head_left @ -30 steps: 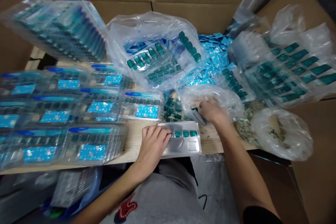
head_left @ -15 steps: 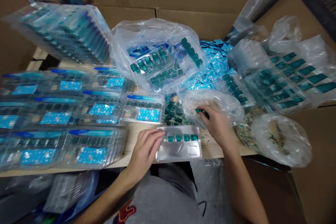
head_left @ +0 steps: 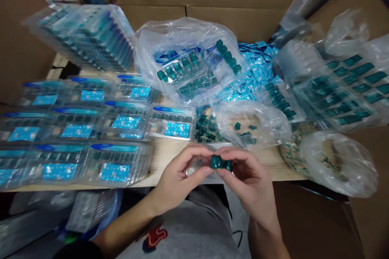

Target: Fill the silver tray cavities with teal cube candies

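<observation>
Both hands meet at the near edge of the wooden table [head_left: 164, 151]. My left hand [head_left: 179, 176] and my right hand [head_left: 246, 180] pinch small teal blocks [head_left: 221, 163] between their fingertips. The clear plastic tray they were filling lies under the hands and is almost wholly hidden. Just beyond the hands lies a loose pile of teal blocks [head_left: 206, 129], and an open clear bag [head_left: 252, 123] with a few more blocks in it.
Filled clear packs with blue labels [head_left: 91, 129] cover the table's left half. A large bag of packs [head_left: 188, 60] sits at the back centre, blue label cards [head_left: 257, 66] behind it, bagged trays [head_left: 340, 85] on the right, a crumpled bag [head_left: 337, 162] near right. Cardboard walls surround everything.
My right hand came out of the clear bag with teal blocks and moved down to meet my left hand, which lifted off the tray. Both hands now cover the tray.
</observation>
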{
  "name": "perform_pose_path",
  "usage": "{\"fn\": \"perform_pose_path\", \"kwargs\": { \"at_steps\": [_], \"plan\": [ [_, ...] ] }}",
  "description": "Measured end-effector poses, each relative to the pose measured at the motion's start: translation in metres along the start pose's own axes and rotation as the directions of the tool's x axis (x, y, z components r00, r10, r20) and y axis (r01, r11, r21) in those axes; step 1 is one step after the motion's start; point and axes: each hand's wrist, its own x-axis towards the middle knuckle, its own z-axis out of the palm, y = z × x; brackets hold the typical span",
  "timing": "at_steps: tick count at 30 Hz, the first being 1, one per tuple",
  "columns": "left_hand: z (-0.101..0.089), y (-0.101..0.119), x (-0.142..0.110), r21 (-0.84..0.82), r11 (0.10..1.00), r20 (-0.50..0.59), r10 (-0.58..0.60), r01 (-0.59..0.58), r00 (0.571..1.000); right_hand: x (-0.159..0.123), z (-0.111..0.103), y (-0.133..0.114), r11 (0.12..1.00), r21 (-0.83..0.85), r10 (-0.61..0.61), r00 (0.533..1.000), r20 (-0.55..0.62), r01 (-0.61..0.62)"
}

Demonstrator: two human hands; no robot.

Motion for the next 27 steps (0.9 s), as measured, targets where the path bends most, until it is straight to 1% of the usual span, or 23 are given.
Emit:
{"fn": "perform_pose_path", "kwargs": {
  "at_steps": [2, 4, 5, 7, 9, 10, 12, 14, 16, 19, 21, 23, 25, 27],
  "plan": [
    [-0.001, -0.003, -0.005, 0.081, 0.991, -0.015, 0.105, -0.103, 0.994, -0.003, 0.002, 0.003, 0.994, -0.092, -0.056, 0.998, 0.007, 0.057],
    [-0.003, -0.005, -0.01, 0.142, 0.977, 0.005, 0.159, -0.158, 0.987, -0.006, 0.005, 0.007, 0.969, -0.215, -0.121, 0.993, 0.017, 0.122],
    [-0.004, -0.006, -0.013, 0.144, 0.978, 0.018, 0.151, -0.152, 0.988, -0.008, 0.007, 0.009, 0.951, -0.27, -0.151, 0.988, 0.025, 0.152],
    [-0.008, -0.008, -0.017, 0.106, 0.991, 0.03, 0.08, -0.083, 0.996, -0.009, 0.012, 0.013, 0.917, -0.345, -0.197, 0.979, 0.044, 0.2],
    [-0.015, -0.011, -0.02, 0.075, 0.997, 0.02, -0.002, 0.0, 1.0, -0.008, 0.015, 0.017, 0.905, -0.376, -0.192, 0.979, 0.061, 0.201],
    [-0.018, -0.014, -0.021, 0.09, 0.996, 0.006, -0.022, 0.022, 1.0, -0.008, 0.015, 0.02, 0.91, -0.374, -0.169, 0.984, 0.061, 0.18],
    [-0.025, -0.023, -0.023, 0.23, 0.973, -0.04, 0.006, 0.003, 0.999, -0.007, 0.011, 0.024, 0.932, -0.349, -0.095, 0.995, 0.026, 0.098],
    [-0.028, -0.037, -0.026, 0.413, 0.909, -0.059, 0.084, -0.052, 0.995, -0.007, 0.002, 0.029, 0.951, -0.309, -0.013, 0.997, -0.078, -0.011],
    [-0.027, -0.055, -0.029, 0.53, 0.841, -0.04, 0.157, -0.113, 0.987, -0.009, -0.009, 0.033, 0.959, -0.264, 0.053, 0.981, -0.189, -0.103],
    [-0.023, -0.079, -0.033, 0.585, 0.787, 0.009, 0.232, -0.194, 0.973, -0.013, -0.025, 0.036, 0.962, -0.21, 0.102, 0.947, -0.303, -0.171],
    [-0.023, -0.088, -0.036, 0.606, 0.754, 0.059, 0.275, -0.254, 0.96, -0.015, -0.034, 0.039, 0.964, -0.192, 0.104, 0.923, -0.37, -0.185],
    [-0.026, -0.09, -0.04, 0.607, 0.731, 0.119, 0.304, -0.311, 0.945, -0.015, -0.04, 0.042, 0.963, -0.188, 0.096, 0.899, -0.428, -0.192],
    [-0.03, -0.088, -0.044, 0.598, 0.718, 0.168, 0.321, -0.355, 0.932, -0.015, -0.044, 0.046, 0.962, -0.188, 0.093, 0.881, -0.463, -0.201],
    [-0.032, -0.084, -0.046, 0.596, 0.716, 0.182, 0.322, -0.365, 0.929, -0.014, -0.047, 0.05, 0.961, -0.182, 0.097, 0.87, -0.483, -0.208]
  ]
}}
